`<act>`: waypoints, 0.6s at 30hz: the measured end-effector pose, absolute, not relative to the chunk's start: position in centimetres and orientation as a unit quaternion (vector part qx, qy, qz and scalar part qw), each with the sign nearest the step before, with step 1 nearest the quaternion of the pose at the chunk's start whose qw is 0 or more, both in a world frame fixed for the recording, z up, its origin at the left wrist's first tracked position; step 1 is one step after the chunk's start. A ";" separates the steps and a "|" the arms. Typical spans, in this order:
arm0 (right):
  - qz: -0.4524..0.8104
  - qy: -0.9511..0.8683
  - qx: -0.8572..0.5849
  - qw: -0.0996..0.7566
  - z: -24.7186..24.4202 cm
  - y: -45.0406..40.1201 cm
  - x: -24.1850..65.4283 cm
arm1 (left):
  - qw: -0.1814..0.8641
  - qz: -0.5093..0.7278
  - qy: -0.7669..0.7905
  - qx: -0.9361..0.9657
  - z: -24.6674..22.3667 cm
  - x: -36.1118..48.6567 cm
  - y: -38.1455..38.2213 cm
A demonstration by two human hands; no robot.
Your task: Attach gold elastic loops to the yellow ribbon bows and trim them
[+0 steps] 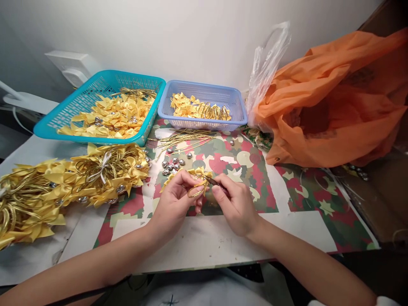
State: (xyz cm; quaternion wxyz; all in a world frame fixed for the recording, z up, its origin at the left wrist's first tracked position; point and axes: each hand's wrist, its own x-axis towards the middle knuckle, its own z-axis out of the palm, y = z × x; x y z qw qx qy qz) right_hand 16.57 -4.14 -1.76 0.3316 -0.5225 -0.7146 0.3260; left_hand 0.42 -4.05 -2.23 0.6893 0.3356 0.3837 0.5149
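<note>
My left hand [180, 197] pinches a loop of gold cord [195, 192] between thumb and fingers. My right hand [234, 202] is closed on a dark, slim tool [219, 186], whose tip points left and meets the cord. Yellow ribbon bows [168, 179] lie right behind my left hand, partly hidden by its fingers. Several silver bells [174, 161] sit on the table just beyond them. Farther back lie loose gold cords [185, 138].
A teal basket [140, 138] and a blue basket [204, 123] hold yellow bows and gold cords. Bundles of bows [105, 170] cover the left side. An orange bag [318, 97] and a clear plastic bag [263, 80] stand at the right. The table [287, 231] has a patterned cover.
</note>
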 end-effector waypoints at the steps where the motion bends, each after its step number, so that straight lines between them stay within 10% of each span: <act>1: 0.328 -0.712 -0.523 0.335 -1.8 -4.1 16.6 | 0.689 0.512 0.387 0.337 -2.2 0.4 -4.1; 18: 0.354 -0.652 -0.478 0.471 -2.6 -3.4 18.0 | 0.695 0.500 0.421 0.300 -1.4 0.3 -4.0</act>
